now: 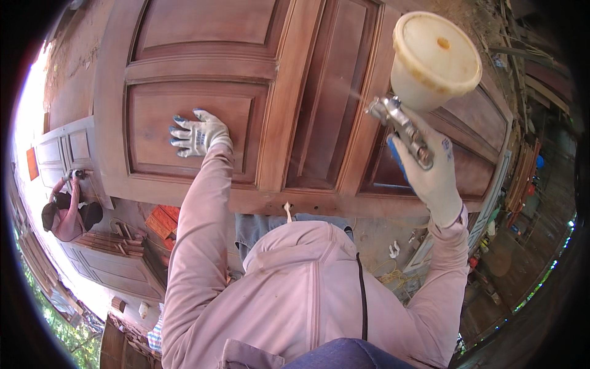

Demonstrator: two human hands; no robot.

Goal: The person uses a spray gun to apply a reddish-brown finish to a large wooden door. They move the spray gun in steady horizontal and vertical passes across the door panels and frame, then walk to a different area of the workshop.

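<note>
A large reddish-brown panelled wooden door (284, 104) lies in front of me. My left hand (200, 133), in a white work glove with blue fingertips, rests with fingers spread over its lower left panel. Gloved too, my right hand (430, 166) is wrapped round a metal spray gun (402, 129) above the door's right part. On top of the gun sits a whitish round cup (430, 61) with a stained lid. A faint mist leaves the nozzle leftward, over the narrow middle panel. The gun's trigger is mostly hidden by my fingers.
At far left another person (70, 215) bends over a paler panelled door (67, 147). More door panels (110, 264) stand behind that person, near an orange-red stack (163, 224). A yellow hose or cord (396, 277) lies on the ground at right. Timber lengths (522, 184) line the right side.
</note>
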